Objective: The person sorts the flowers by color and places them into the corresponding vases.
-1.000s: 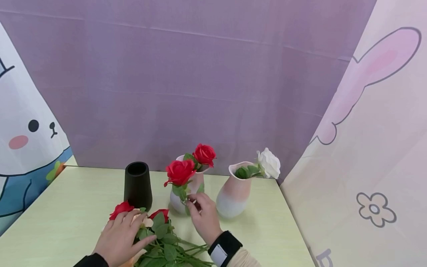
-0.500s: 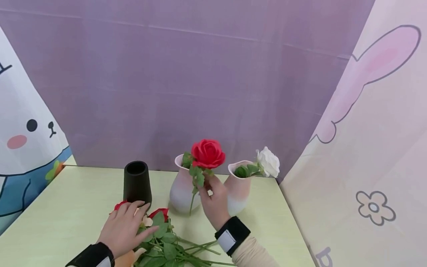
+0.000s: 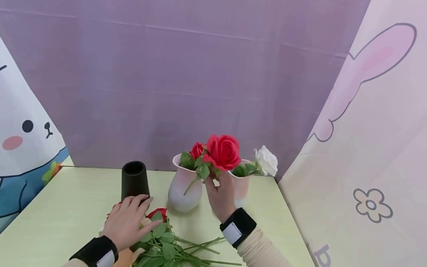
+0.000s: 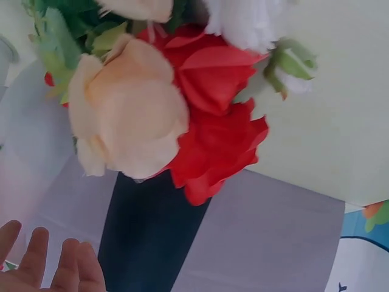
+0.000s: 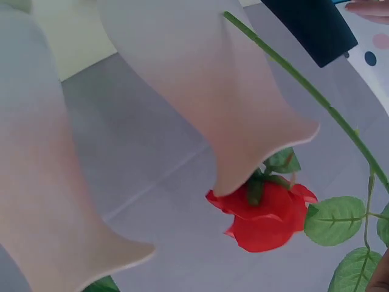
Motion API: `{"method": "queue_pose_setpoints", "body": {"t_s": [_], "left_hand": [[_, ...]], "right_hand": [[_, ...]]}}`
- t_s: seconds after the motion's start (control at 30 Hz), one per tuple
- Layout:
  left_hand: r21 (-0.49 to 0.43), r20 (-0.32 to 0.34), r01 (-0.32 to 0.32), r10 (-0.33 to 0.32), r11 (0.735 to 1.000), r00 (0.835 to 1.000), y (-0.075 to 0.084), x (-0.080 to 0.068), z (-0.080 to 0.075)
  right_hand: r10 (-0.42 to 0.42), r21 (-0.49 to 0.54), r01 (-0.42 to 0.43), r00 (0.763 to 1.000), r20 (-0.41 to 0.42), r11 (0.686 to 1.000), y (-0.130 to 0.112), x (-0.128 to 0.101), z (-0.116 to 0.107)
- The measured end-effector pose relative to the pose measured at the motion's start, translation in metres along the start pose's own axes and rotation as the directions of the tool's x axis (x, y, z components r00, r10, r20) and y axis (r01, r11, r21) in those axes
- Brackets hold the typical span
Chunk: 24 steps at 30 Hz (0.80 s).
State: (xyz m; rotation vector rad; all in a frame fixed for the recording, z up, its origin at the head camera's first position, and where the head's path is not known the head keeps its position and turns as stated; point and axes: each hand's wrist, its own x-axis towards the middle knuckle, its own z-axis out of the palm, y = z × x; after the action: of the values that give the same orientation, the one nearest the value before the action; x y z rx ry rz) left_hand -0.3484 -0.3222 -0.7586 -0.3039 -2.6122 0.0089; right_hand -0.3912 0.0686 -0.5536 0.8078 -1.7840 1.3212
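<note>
One held red rose (image 3: 222, 152) — tilted, bloom (image 3: 227, 150) up-right, stem (image 5: 331, 110) down-left.

The black vase (image 3: 135, 182) has purple cloth (image 3: 173, 81) behind it, a yellow-green table (image 3: 76, 204) beneath, and, to its right, a pink-to-lilac vase (image 3: 184, 191), a red rose (image 3: 222, 152) and a white rose (image 3: 265, 161).

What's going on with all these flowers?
A person is handling roses at a table. Their right hand holds up a big red rose, and its stem is outside the vases. Their left hand is spread over a bunch of flowers lying on the table. The middle vase has a smaller-looking red bloom in it, the right vase has a white rose, and no flower sticks up from the black vase.
</note>
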Motion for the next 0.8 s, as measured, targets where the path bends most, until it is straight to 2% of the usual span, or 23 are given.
{"method": "queue_pose_setpoints", "body": {"t_s": [0.17, 0.4, 0.57, 0.7, 0.8], "left_hand": [[-0.020, -0.020, -0.014, 0.014, 1.000, 1.000, 0.008, 0.015, -0.011], [-0.025, -0.031, -0.035, 0.034, 0.999, 0.999, 0.017, 0.040, -0.027], [-0.040, -0.021, -0.042, 0.042, 0.998, 0.999, 0.030, 0.048, -0.028], [-0.035, -0.015, -0.045, 0.044, 0.998, 0.999, 0.037, 0.050, -0.031], [-0.042, -0.009, -0.061, 0.060, 0.997, 0.998, 0.043, 0.052, -0.045]], "right_hand": [[-0.020, 0.051, 0.021, 1.000, -0.018, 0.998, -0.026, 0.020, -0.008], [-0.035, 0.036, 0.037, 0.997, -0.068, 0.999, -0.057, 0.044, -0.028], [-0.041, 0.025, 0.045, 0.992, -0.119, 0.999, -0.061, 0.056, -0.040], [-0.029, 0.098, 0.043, 0.990, -0.138, 0.994, -0.060, 0.062, -0.048], [-0.009, 0.144, 0.032, 0.988, -0.155, 0.989, -0.056, 0.067, -0.053]]}}
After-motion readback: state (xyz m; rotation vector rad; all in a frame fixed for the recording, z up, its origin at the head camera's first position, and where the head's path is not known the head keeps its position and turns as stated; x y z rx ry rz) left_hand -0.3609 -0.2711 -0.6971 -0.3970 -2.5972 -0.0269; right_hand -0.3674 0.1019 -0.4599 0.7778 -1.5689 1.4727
